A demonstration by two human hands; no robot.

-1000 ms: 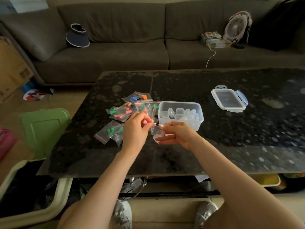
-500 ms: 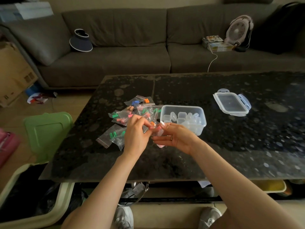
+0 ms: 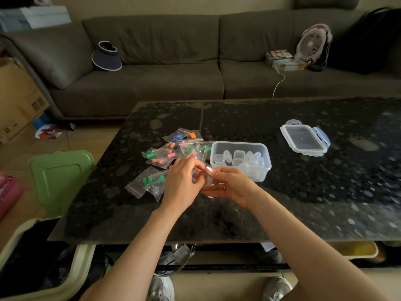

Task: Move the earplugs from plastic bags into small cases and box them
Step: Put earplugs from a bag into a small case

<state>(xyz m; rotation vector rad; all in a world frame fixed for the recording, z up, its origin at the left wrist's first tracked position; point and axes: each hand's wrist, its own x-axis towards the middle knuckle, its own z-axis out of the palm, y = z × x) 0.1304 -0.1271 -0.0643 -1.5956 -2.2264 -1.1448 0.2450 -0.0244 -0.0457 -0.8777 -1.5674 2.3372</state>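
Black speckled table (image 3: 303, 203) (grey sofa (image 3: 152, 88) behind); left grip (image 3: 184, 181), right grip (image 3: 231, 187) pinch a bag (image 3: 207, 181).

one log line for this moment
left hand: pinches earplug bag | right hand: holds small case | box: open, lid apart

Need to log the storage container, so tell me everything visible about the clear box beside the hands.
The clear box is rectangular translucent plastic with rounded corners and a thick rim. It stands upright and lidless on the dark table, right of the bag pile, with small clear cases heaped inside. Its lid lies apart, further right. The right hand is in front; contact cannot be told.
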